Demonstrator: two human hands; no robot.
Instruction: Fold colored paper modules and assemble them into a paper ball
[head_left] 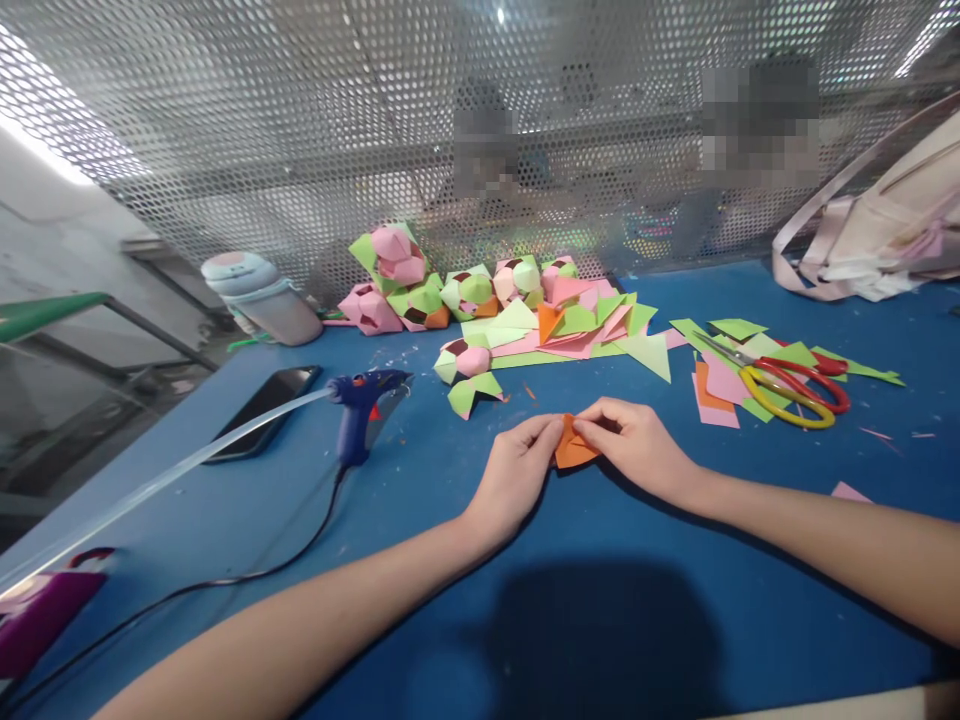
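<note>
An orange piece of folded paper (576, 448) is pinched between both hands, just above the blue tabletop. My left hand (517, 470) grips its left side with thumb and fingers together. On its upper right side, my right hand (641, 447) presses the paper between thumb and fingers; some fingertips are hidden behind it. Beyond the hands lies a loose heap of folded green, pink and orange paper (585, 320). A small folded paper ball (466, 360) in green and pink sits to the left of that heap.
A blue glue gun (358, 410) with a long clear stick and black cord is at left, near a phone (262, 410) and a bottle (262, 295). Scissors (795, 390) lie on paper scraps at right. Several paper balls (397, 280) line the perforated metal screen (360, 130).
</note>
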